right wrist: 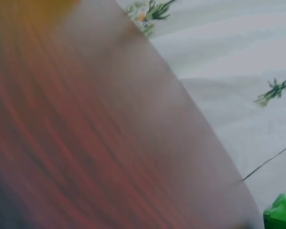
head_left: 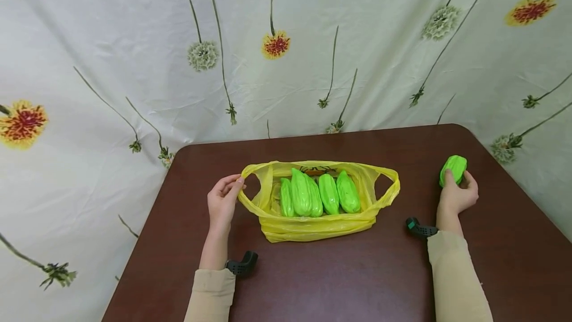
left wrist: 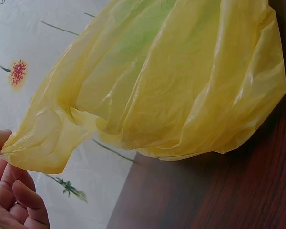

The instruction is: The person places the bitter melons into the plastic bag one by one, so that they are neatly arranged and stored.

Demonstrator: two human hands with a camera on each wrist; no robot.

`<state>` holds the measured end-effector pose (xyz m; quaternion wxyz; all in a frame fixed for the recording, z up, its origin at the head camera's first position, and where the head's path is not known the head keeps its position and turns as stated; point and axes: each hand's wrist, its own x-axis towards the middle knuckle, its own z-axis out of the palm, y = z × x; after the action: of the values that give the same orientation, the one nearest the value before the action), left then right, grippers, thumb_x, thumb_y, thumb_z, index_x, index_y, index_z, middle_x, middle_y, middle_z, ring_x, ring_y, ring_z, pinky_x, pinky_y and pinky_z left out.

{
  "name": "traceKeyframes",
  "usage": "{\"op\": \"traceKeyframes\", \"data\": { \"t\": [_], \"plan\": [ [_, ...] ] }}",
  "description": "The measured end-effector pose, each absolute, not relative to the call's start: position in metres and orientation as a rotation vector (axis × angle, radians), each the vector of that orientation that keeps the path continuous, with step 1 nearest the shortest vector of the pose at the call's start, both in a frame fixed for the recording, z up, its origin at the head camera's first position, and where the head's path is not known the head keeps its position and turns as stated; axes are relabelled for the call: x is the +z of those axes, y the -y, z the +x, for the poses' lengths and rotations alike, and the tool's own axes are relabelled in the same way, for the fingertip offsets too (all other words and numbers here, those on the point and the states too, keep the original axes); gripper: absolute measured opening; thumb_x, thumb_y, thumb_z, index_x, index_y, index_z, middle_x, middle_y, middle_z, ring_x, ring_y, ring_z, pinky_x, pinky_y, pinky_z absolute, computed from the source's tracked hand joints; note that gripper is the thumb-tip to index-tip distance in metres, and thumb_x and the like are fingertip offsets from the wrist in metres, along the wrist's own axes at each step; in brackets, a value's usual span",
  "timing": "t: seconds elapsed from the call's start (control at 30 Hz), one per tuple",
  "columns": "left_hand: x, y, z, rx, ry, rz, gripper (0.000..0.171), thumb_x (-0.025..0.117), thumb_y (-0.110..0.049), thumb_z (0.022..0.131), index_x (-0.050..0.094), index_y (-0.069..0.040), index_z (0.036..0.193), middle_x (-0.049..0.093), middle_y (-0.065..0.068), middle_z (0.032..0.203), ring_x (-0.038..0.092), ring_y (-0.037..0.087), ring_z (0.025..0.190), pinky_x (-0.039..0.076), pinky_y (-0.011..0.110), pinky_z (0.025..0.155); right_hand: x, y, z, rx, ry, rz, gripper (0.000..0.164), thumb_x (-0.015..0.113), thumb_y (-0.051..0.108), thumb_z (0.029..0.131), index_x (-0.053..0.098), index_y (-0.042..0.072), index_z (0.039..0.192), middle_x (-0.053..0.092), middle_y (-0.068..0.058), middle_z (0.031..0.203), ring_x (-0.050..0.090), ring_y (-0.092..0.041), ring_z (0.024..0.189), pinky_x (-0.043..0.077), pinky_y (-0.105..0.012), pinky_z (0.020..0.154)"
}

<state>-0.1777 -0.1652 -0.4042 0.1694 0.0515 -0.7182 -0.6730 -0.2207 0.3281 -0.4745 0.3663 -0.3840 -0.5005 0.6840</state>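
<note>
A yellow plastic bag (head_left: 313, 230) lies with its mouth spread in the middle of the table. Several bright green, ridged, gourd-like vegetables (head_left: 301, 193) sit side by side inside it. My left hand (head_left: 223, 200) pinches the bag's left handle between thumb and fingertips; the left wrist view shows the handle (left wrist: 43, 148) pulled taut toward the fingers. Off to the right of the bag, my right hand (head_left: 456, 197) holds another green gourd-like vegetable (head_left: 456, 165) over the table. Only a corner of that vegetable (right wrist: 281, 212) shows in the right wrist view, and the hand is out of sight there.
The dark reddish-brown table (head_left: 330, 282) has rounded far corners. Behind it hangs a white cloth (head_left: 313, 98) printed with flowers. Black wrist devices (head_left: 420, 227) are worn on both arms. The bag's right handle loop (head_left: 393, 188) stands open toward the right hand.
</note>
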Motion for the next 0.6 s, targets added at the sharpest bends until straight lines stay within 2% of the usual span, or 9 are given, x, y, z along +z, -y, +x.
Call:
{"op": "traceKeyframes", "data": {
  "t": [0.2, 0.43, 0.6],
  "plan": [
    [-0.404, 0.166, -0.177, -1.913, 2.030, 0.157, 0.025, 0.064, -0.010, 0.090, 0.065, 0.008, 0.106, 0.066, 0.000, 0.072, 0.051, 0.009, 0.059, 0.039, 0.018, 0.052, -0.463, -0.316, -0.216, 1.797, 1.264, -0.950, 0.050, 0.076, 0.015, 0.078, 0.059, 0.011, 0.125, 0.055, 0.000, 0.120, 0.049, -0.011, 0.112, 0.039, -0.022, 0.095],
    [-0.403, 0.166, -0.176, -1.916, 2.035, 0.158, 0.025, 0.063, -0.011, 0.090, 0.065, 0.008, 0.107, 0.066, -0.001, 0.073, 0.050, 0.009, 0.059, 0.039, 0.020, 0.053, -0.438, -0.291, -0.215, 1.824, 1.266, -0.833, 0.050, 0.078, 0.011, 0.075, 0.061, 0.006, 0.122, 0.056, 0.001, 0.106, 0.052, -0.009, 0.098, 0.042, -0.023, 0.090],
    [-0.402, 0.166, -0.177, -1.912, 2.043, 0.162, 0.025, 0.063, -0.011, 0.090, 0.065, 0.007, 0.107, 0.067, 0.003, 0.075, 0.053, 0.009, 0.062, 0.040, 0.021, 0.054, -0.418, -0.275, -0.212, 1.879, 1.244, -0.752, 0.048, 0.079, 0.007, 0.074, 0.063, 0.004, 0.119, 0.057, -0.001, 0.104, 0.053, -0.010, 0.096, 0.043, -0.023, 0.088]
  ]
}}
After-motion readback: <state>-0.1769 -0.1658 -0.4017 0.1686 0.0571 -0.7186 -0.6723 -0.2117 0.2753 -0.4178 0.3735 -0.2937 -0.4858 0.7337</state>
